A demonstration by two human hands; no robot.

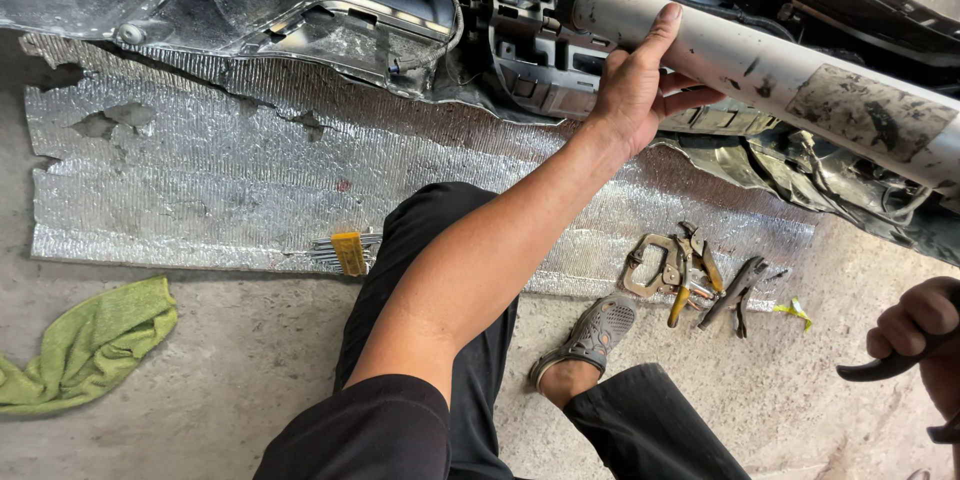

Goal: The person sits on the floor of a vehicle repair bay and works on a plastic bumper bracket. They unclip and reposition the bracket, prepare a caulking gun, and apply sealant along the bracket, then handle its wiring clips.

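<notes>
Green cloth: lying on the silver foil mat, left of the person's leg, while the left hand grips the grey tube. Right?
Not quite. The green cloth lies on the bare concrete floor, just off the silver foil mat, as the head view shows. The left hand does grip the grey tube.

I see a green cloth (88,345) at the floor's left edge; pliers (690,275) lie on the foil mat's (200,180) right end.
</notes>
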